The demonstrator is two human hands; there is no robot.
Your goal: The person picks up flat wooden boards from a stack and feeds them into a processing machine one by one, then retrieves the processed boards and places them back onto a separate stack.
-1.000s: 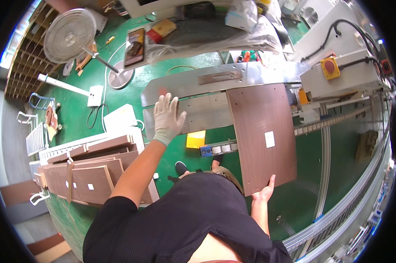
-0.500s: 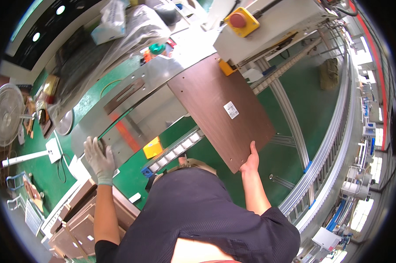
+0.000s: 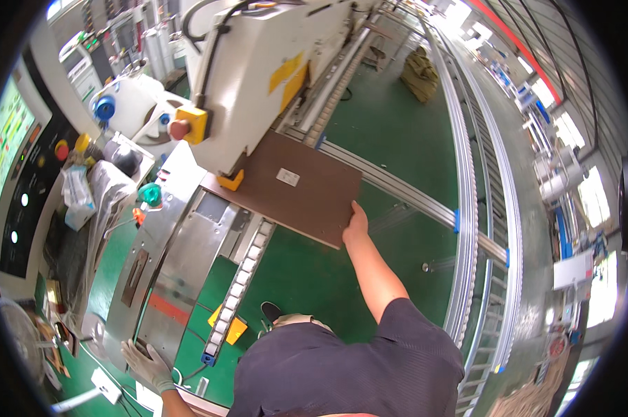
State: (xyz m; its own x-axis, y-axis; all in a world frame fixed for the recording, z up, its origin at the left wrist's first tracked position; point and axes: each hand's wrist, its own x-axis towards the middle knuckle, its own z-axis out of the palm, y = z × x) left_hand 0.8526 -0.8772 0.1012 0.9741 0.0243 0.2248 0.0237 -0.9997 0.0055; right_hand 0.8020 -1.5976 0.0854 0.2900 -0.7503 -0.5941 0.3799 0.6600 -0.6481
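The single view comes from a fisheye camera worn on the person's head, looking steeply down over the dark-shirted torso at a green factory floor, with straight rails and machine edges bowing toward the round black rim. It faces forward and down toward a white machine housing (image 3: 258,76) and the brown panel (image 3: 293,191) at its infeed, which sit in the upper middle at arm's reach, while the bare right hand (image 3: 356,226) reaches up from the lower edge and the gloved left hand (image 3: 147,365) sits low at the left rim. The long conveyor rail (image 3: 477,208) curves away along the right side into the far hall.
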